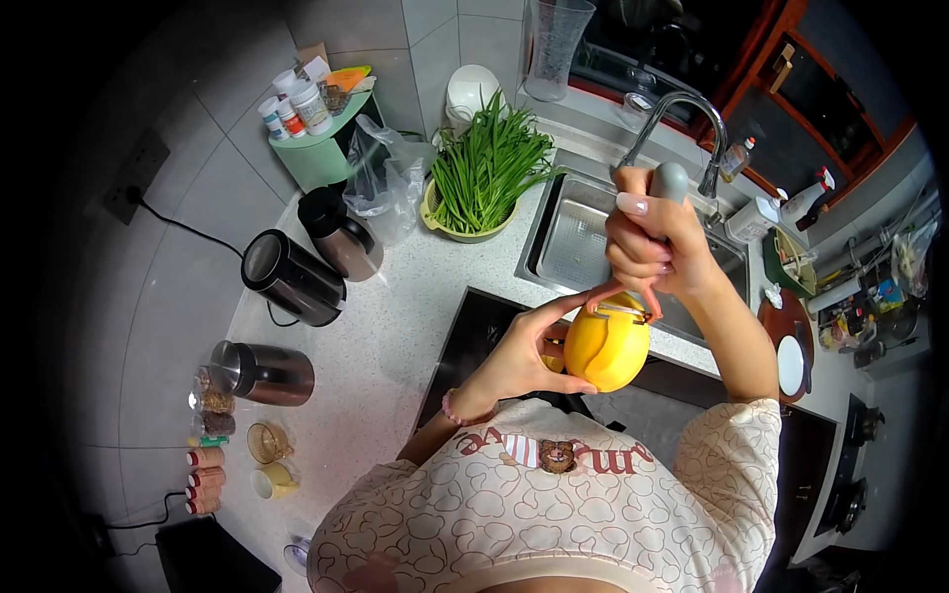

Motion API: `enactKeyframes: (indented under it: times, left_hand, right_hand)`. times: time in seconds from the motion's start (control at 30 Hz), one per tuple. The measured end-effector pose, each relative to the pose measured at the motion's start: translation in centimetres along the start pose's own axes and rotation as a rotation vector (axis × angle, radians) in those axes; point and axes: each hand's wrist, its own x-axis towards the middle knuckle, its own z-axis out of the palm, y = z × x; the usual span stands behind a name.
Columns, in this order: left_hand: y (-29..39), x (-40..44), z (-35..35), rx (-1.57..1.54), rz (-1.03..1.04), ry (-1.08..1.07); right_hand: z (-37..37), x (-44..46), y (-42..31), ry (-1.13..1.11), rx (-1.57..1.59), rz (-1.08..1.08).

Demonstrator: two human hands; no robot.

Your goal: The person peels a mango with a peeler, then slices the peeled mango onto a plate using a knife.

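Observation:
A yellow, rounded fruit (605, 354) is held in front of the chest, near the counter edge by the sink. My left hand (519, 361) grips it from the left side, thumb below and fingers around its upper part. My right hand (652, 232) is closed around the grey handle of a peeler (669, 182). The peeler's orange-pink forked head reaches down to the top of the fruit, and its metal blade lies against the skin. A curved line of cut skin shows on the fruit's front.
The sink (578, 232) and its faucet (707, 128) lie beyond my hands. Left of it are a basket of green leaves (484, 173), a plastic bag (390, 183), a dark kettle (287, 277) and cups (274, 481). A white plate (790, 366) lies at the right.

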Motion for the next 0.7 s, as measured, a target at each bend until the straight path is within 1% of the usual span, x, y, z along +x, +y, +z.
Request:
enactKeyframes:
  times: [0.13, 0.47, 0.63, 0.7]
  left_hand:
    - [0.1, -0.1, -0.3, 0.055, 0.027, 0.002]
    - [-0.9, -0.3, -0.9, 0.003, 0.048, 0.018]
    - [-1.2, -0.4, -1.1, 0.005, 0.096, 0.010]
    - [-1.4, -0.6, -1.1, -0.004, 0.076, 0.010]
  right_hand:
    - [-0.2, 0.3, -0.1, 0.009, 0.010, 0.017]
    - [-0.4, 0.9, -0.3, 0.020, 0.025, 0.042]
    - [-1.0, 1.3, -0.5, 0.065, 0.104, 0.078]
    - [-1.4, 1.5, -0.5, 0.072, 0.123, 0.071]
